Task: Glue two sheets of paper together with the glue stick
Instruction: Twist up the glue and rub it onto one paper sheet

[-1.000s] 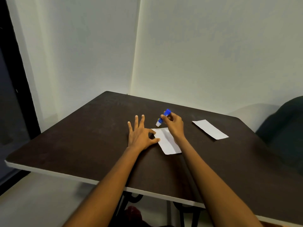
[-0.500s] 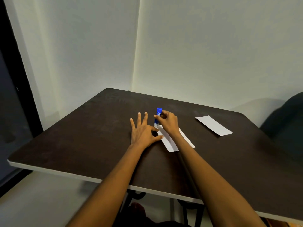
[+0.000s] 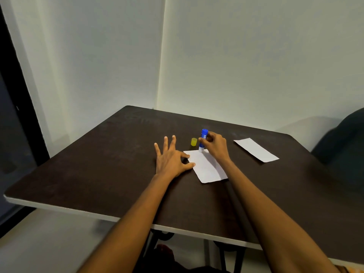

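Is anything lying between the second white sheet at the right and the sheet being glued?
Only the right hand holding the blue glue stick; otherwise bare dark table separates the far white paper sheet from the near white paper sheet.

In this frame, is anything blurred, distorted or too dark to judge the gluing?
Head view: wide-angle bends the wall edges; glue stick, right hand and near paper are sharp enough; the forearms at the bottom are soft; the dark table shows faint sheen, no glare.

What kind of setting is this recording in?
Probably a plain indoor room corner, home or office: a dark table pushed toward bare pale walls, with a dark chair at its right.
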Action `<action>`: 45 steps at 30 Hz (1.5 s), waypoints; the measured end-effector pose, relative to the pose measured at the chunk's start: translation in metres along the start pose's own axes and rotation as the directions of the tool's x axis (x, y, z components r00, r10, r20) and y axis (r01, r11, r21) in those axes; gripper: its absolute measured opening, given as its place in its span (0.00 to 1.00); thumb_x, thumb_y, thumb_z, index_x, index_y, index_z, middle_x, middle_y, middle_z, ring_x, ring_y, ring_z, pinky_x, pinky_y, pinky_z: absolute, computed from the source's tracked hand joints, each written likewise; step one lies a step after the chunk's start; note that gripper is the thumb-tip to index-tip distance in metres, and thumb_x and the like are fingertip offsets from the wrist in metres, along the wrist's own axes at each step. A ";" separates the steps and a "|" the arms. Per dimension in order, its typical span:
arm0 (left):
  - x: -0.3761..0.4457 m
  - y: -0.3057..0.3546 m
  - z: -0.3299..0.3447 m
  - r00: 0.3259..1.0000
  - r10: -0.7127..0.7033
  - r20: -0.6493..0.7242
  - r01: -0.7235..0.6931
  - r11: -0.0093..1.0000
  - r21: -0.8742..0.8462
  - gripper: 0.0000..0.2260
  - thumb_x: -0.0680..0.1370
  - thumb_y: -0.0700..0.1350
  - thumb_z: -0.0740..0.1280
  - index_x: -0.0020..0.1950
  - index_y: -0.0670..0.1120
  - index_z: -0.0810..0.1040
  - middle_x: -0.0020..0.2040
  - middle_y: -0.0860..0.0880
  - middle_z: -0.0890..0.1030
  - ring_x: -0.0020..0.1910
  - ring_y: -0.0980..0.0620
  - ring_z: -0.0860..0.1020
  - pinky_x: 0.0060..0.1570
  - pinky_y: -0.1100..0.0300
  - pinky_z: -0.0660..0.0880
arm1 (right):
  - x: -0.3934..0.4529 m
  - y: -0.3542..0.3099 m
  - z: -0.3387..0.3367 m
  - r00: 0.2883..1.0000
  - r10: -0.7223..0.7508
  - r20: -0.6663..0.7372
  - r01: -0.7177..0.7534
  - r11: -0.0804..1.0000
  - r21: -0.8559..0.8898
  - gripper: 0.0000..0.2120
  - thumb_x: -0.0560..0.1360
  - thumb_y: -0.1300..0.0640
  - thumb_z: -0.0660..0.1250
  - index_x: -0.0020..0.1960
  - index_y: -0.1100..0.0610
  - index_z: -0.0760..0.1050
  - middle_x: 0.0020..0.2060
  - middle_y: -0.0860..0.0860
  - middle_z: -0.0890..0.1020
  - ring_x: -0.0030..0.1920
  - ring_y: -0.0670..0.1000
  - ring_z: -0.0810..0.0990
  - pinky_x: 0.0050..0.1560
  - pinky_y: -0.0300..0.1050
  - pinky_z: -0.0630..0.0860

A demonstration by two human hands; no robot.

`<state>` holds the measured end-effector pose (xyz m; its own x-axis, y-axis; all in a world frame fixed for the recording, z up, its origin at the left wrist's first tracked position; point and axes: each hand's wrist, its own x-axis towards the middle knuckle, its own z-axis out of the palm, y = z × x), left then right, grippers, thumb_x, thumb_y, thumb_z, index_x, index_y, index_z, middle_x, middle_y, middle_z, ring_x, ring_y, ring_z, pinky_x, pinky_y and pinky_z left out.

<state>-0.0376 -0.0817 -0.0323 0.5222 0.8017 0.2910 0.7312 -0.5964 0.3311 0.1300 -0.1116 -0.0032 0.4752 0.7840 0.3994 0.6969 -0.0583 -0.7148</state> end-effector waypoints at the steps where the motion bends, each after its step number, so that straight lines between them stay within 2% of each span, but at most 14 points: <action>1: 0.000 0.000 0.000 1.000 0.000 0.002 0.000 1.000 -0.004 0.20 0.70 0.65 0.66 0.58 0.59 0.79 0.78 0.45 0.47 0.76 0.43 0.41 0.70 0.37 0.37 | 0.001 0.003 -0.002 1.000 0.010 -0.002 -0.010 1.000 0.002 0.13 0.74 0.56 0.69 0.54 0.64 0.77 0.45 0.61 0.82 0.43 0.54 0.80 0.43 0.39 0.73; 3: 0.001 0.000 0.001 1.000 0.001 0.002 -0.001 1.000 -0.011 0.21 0.69 0.65 0.66 0.58 0.59 0.78 0.78 0.45 0.48 0.76 0.43 0.41 0.70 0.37 0.37 | 0.004 0.008 -0.008 1.000 0.029 -0.010 -0.029 1.000 0.004 0.14 0.74 0.56 0.69 0.55 0.64 0.77 0.45 0.60 0.82 0.44 0.54 0.80 0.45 0.41 0.73; 7: 0.001 -0.001 0.003 1.000 0.002 -0.002 -0.002 1.000 -0.029 0.20 0.69 0.65 0.66 0.58 0.60 0.78 0.78 0.44 0.48 0.76 0.43 0.41 0.70 0.37 0.36 | 0.006 0.017 -0.019 0.997 0.048 -0.066 -0.048 0.999 -0.002 0.10 0.74 0.56 0.69 0.51 0.62 0.77 0.39 0.54 0.79 0.38 0.49 0.75 0.36 0.33 0.68; 11: 0.001 -0.003 0.005 1.000 0.001 -0.017 -0.002 0.997 -0.079 0.19 0.70 0.63 0.67 0.57 0.59 0.78 0.78 0.43 0.50 0.77 0.44 0.42 0.69 0.38 0.36 | 0.005 0.020 -0.029 0.981 0.099 -0.167 -0.085 0.992 0.091 0.10 0.74 0.57 0.69 0.51 0.62 0.78 0.41 0.52 0.79 0.40 0.48 0.76 0.36 0.29 0.67; 16: 0.001 -0.005 0.001 0.999 -0.026 0.030 0.033 0.960 -0.279 0.16 0.70 0.58 0.70 0.57 0.59 0.74 0.78 0.44 0.51 0.77 0.45 0.42 0.70 0.39 0.37 | 0.003 0.019 -0.045 0.970 0.132 -0.205 -0.093 0.978 0.186 0.11 0.73 0.57 0.71 0.53 0.61 0.77 0.41 0.51 0.79 0.39 0.46 0.76 0.36 0.27 0.69; 20: 0.009 -0.001 -0.011 0.993 -0.104 -0.053 0.065 0.870 -0.488 0.11 0.78 0.54 0.60 0.58 0.59 0.77 0.77 0.46 0.53 0.77 0.46 0.43 0.70 0.39 0.35 | 0.004 0.017 -0.049 0.966 0.165 -0.199 -0.107 0.956 0.274 0.14 0.72 0.58 0.72 0.55 0.61 0.75 0.42 0.51 0.79 0.42 0.47 0.77 0.40 0.30 0.70; 21: 0.012 0.000 -0.012 0.993 -0.065 -0.102 0.013 0.898 -0.439 0.11 0.79 0.53 0.59 0.59 0.58 0.77 0.78 0.46 0.53 0.77 0.46 0.43 0.69 0.40 0.34 | 0.004 0.017 -0.048 0.968 0.160 -0.192 -0.103 0.955 0.278 0.14 0.71 0.58 0.72 0.54 0.60 0.75 0.42 0.51 0.79 0.43 0.47 0.77 0.40 0.31 0.70; 23: 0.021 0.007 -0.012 0.983 0.161 -0.089 -0.173 0.972 -0.161 0.14 0.78 0.54 0.61 0.63 0.59 0.74 0.78 0.46 0.49 0.76 0.46 0.40 0.68 0.40 0.31 | 0.005 0.018 -0.045 0.975 0.133 -0.177 -0.086 0.964 0.252 0.13 0.71 0.57 0.72 0.53 0.59 0.75 0.41 0.50 0.79 0.42 0.47 0.77 0.40 0.32 0.71; 26: 0.035 0.032 -0.013 0.925 0.333 0.183 -0.356 0.928 0.108 0.21 0.76 0.58 0.62 0.69 0.60 0.67 0.78 0.46 0.41 0.75 0.45 0.35 0.65 0.37 0.29 | 0.004 0.022 -0.037 0.986 0.081 -0.144 -0.057 0.985 0.161 0.11 0.71 0.54 0.73 0.49 0.55 0.75 0.38 0.48 0.79 0.41 0.48 0.78 0.43 0.37 0.74; 29: 0.046 0.046 -0.011 0.892 0.269 0.364 -0.347 0.923 0.167 0.23 0.75 0.62 0.61 0.69 0.59 0.68 0.78 0.46 0.40 0.75 0.44 0.34 0.65 0.35 0.29 | 0.003 0.027 -0.028 0.986 0.075 -0.146 -0.060 0.993 0.101 0.12 0.71 0.51 0.72 0.50 0.54 0.75 0.39 0.48 0.81 0.42 0.49 0.80 0.46 0.45 0.76; 31: 0.047 0.047 -0.007 0.880 0.225 0.418 -0.327 0.925 0.191 0.23 0.74 0.62 0.61 0.69 0.59 0.68 0.78 0.46 0.40 0.75 0.44 0.35 0.66 0.35 0.30 | 0.002 0.030 -0.024 0.983 0.071 -0.167 -0.059 0.995 0.076 0.14 0.70 0.50 0.72 0.52 0.55 0.76 0.41 0.50 0.83 0.43 0.49 0.80 0.44 0.43 0.75; 37: 0.046 0.043 -0.005 0.888 0.166 0.429 -0.245 0.960 0.134 0.25 0.73 0.64 0.63 0.69 0.60 0.68 0.78 0.45 0.41 0.75 0.44 0.35 0.66 0.35 0.30 | 0.002 0.028 -0.018 0.984 0.017 -0.179 -0.014 1.000 0.016 0.16 0.70 0.49 0.73 0.54 0.56 0.78 0.44 0.52 0.85 0.41 0.45 0.79 0.36 0.34 0.69; 41: 0.044 0.041 -0.004 0.896 0.143 0.421 -0.205 0.973 0.106 0.24 0.73 0.64 0.63 0.68 0.61 0.68 0.78 0.45 0.42 0.75 0.42 0.35 0.66 0.35 0.30 | 0.000 0.028 -0.022 0.987 -0.002 -0.161 -0.003 1.000 -0.031 0.18 0.70 0.49 0.72 0.56 0.57 0.77 0.45 0.54 0.84 0.45 0.50 0.82 0.42 0.38 0.72; 45: 0.039 0.043 -0.002 0.908 0.103 0.407 -0.145 0.987 0.074 0.24 0.73 0.63 0.63 0.68 0.61 0.68 0.78 0.45 0.43 0.75 0.42 0.37 0.66 0.34 0.30 | -0.006 0.029 -0.026 0.986 -0.002 -0.165 -0.005 0.999 -0.044 0.18 0.70 0.49 0.73 0.56 0.58 0.77 0.44 0.54 0.84 0.45 0.51 0.81 0.38 0.34 0.70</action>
<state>0.0130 -0.0765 -0.0051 0.7279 0.6824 -0.0668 0.6781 -0.7019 0.2180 0.1610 -0.1340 -0.0114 0.5560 0.6712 0.4902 0.7173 -0.0896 -0.6909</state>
